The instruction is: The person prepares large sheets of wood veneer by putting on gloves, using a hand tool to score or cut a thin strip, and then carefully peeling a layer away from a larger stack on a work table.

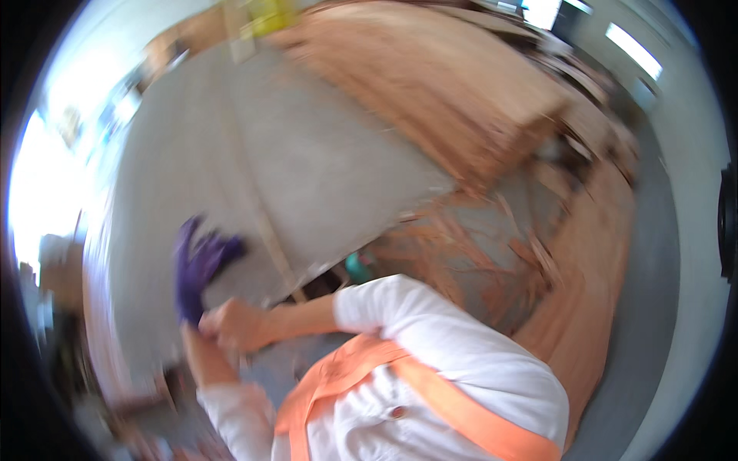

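The picture was badly motion-blurred, so only broad shapes could be read.

At lower left of the frame the left hand (198, 265) wore a purple glove (192, 278), its fingers spread loosely and pointing up, closed on nothing. The bare right hand (234, 324) reached across from the centre of the frame and sat bunched at the glove's cuff by the left wrist. It looked pinched on the cuff edge, a hold that would suit tugging the glove along the wrist, though the blur left it unclear how firmly it gripped. The left fingers stood apart, probably because the glove was being worked over them.

Both hands hung over the near edge of a large grey sheet (307, 154) that lay flat across the centre and upper left of the frame, apparently a work surface. A thin pale strip (265, 223) ran along it from upper centre toward the hands.

At upper right lay a stack of veneer (446, 100), reddish-brown and flat. At centre right thin scraps (469, 246) of the same wood were scattered loosely, and a long veneer pile (592, 292) ran down the right side. A small teal object (356, 267) showed just under the sheet's edge; its kind could not be told.

The person's white sleeves (430, 330) and orange straps (453, 407) filled the lower centre.
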The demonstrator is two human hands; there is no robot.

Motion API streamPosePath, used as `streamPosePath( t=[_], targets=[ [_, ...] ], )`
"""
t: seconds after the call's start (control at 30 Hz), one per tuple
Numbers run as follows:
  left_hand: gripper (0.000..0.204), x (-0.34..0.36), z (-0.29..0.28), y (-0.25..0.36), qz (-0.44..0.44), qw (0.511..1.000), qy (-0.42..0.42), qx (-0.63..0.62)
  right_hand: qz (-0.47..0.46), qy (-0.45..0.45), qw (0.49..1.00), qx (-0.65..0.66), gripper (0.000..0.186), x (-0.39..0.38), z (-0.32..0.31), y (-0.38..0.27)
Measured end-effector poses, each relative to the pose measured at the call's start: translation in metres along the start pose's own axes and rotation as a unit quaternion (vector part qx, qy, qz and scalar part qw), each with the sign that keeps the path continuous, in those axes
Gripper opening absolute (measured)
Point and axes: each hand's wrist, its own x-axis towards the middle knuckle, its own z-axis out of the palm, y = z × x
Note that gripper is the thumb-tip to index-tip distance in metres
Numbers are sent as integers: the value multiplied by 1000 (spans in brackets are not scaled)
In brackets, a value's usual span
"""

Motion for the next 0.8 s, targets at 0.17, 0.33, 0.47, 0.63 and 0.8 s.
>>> streamPosePath(
  t=[0.17,0.33,0.47,0.63,0.8],
  targets=[
    [47,-6,-37,-27,139,962,145,188,133,-98,986,-8,16,-29,-14,-5],
    [61,-64,-80,-52,94,945,305,75,290,-28,953,-83,20,-38,-55,43],
    [52,-91,-80,-71,4,932,360,33,260,-16,931,-255,23,-26,-73,114],
    [48,-113,-59,-85,7,935,350,51,173,36,887,-427,27,-2,-82,208],
    [44,-127,-32,-74,-15,928,369,52,252,-14,911,-327,30,10,-76,238]
  ],
)
